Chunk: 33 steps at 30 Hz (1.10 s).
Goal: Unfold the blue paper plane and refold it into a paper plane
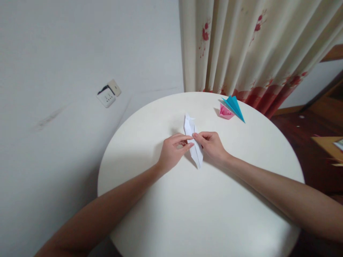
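Note:
A long, narrow piece of folded white paper (197, 155) is held between my two hands above the middle of the round white table. Its far end shows loose folded edges, and its near end tapers to a point. From the left, my left hand (174, 148) pinches the paper's middle with thumb and fingertips. My right hand (211, 144) grips the opposite side, its thumb on top near the centre and its other fingers curled, partly hidden beneath and behind the paper.
At the table's (160, 225) far right, a blue paper plane (234, 107) leans over a pink folded paper boat (225, 112). A patterned curtain (227, 46) hangs behind. The wall with a socket (106, 97) is on the left. Wooden furniture (329, 144) stands at the right.

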Each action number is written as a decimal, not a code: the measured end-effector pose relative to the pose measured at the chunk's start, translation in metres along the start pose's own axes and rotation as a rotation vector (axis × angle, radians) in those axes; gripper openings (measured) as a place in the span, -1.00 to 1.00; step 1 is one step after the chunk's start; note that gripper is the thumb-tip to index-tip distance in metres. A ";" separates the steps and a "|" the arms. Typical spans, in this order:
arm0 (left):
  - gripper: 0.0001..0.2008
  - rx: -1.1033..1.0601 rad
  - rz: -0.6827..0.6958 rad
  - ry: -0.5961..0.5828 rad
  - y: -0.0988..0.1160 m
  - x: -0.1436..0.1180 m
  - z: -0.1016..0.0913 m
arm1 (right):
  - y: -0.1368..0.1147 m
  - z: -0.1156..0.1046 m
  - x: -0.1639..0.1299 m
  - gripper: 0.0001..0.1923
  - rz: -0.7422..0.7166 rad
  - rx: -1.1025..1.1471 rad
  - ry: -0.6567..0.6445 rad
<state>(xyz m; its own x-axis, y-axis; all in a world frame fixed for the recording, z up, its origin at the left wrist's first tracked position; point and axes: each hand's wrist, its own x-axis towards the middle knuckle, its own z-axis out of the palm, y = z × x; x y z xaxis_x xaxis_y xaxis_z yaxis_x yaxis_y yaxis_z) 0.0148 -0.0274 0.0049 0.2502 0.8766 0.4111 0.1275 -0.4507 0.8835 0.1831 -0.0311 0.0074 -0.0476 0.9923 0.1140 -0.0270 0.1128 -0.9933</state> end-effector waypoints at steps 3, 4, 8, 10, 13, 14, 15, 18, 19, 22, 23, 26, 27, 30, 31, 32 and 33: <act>-0.79 0.024 0.035 0.041 0.002 0.001 -0.002 | -0.003 0.000 0.001 -0.53 -0.016 0.031 -0.014; -0.79 0.015 0.027 0.054 0.003 0.002 -0.003 | -0.003 -0.001 0.002 -0.55 -0.031 0.046 -0.017; -0.73 -0.066 -0.102 0.103 0.003 0.005 -0.004 | 0.001 -0.006 0.006 -0.66 -0.110 0.055 -0.054; -0.67 -0.111 -0.158 0.112 0.002 0.006 -0.005 | 0.002 -0.009 0.006 -0.71 -0.152 -0.008 -0.075; -0.60 -0.132 -0.184 0.112 0.001 0.005 -0.005 | 0.000 -0.011 0.005 -0.76 -0.252 -0.145 -0.068; -0.60 -0.129 -0.187 0.113 0.001 0.005 -0.005 | -0.001 -0.011 0.004 -0.77 -0.300 -0.190 -0.060; -0.61 -0.128 -0.193 0.113 0.002 0.005 -0.005 | -0.002 -0.011 0.003 -0.77 -0.353 -0.232 -0.047; -0.62 -0.170 -0.226 0.105 0.003 0.005 -0.005 | -0.004 -0.012 0.001 -0.81 -0.517 -0.328 0.024; -0.62 -0.197 -0.236 0.096 0.004 0.005 -0.005 | -0.005 -0.013 0.002 -0.80 -0.572 -0.360 0.043; -0.65 -0.264 -0.237 0.063 0.006 0.005 -0.004 | -0.006 -0.018 0.004 -0.75 -0.729 -0.485 0.029; -0.67 -0.277 -0.235 0.056 0.006 0.005 -0.004 | -0.006 -0.019 0.005 -0.79 -0.771 -0.527 0.015; -0.66 -0.301 -0.242 0.049 0.007 0.004 -0.003 | -0.007 -0.023 0.007 -0.91 -0.853 -0.591 0.014; -0.66 -0.305 -0.247 0.048 0.007 0.004 -0.003 | -0.007 -0.023 0.007 -0.93 -0.868 -0.595 0.022; -0.66 -0.283 -0.233 0.040 0.008 0.003 -0.003 | -0.007 -0.023 0.007 -0.98 -0.885 -0.580 0.040; -0.68 -0.248 -0.204 0.037 0.008 0.003 -0.003 | -0.007 -0.022 0.006 -0.98 -0.883 -0.572 0.044; -0.71 -0.195 -0.157 0.040 0.009 0.003 -0.004 | -0.008 -0.022 0.006 -0.98 -0.879 -0.565 0.047; -0.74 -0.130 -0.098 0.048 0.009 0.004 -0.004 | -0.008 -0.021 0.005 -0.98 -0.871 -0.558 0.049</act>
<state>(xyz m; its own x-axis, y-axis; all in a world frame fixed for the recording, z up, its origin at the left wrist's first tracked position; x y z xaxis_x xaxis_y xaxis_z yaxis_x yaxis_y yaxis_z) 0.0129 -0.0277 0.0154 0.1960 0.9237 0.3292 0.0234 -0.3400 0.9401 0.2040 -0.0258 0.0157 -0.1924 0.5553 0.8091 0.4341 0.7876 -0.4373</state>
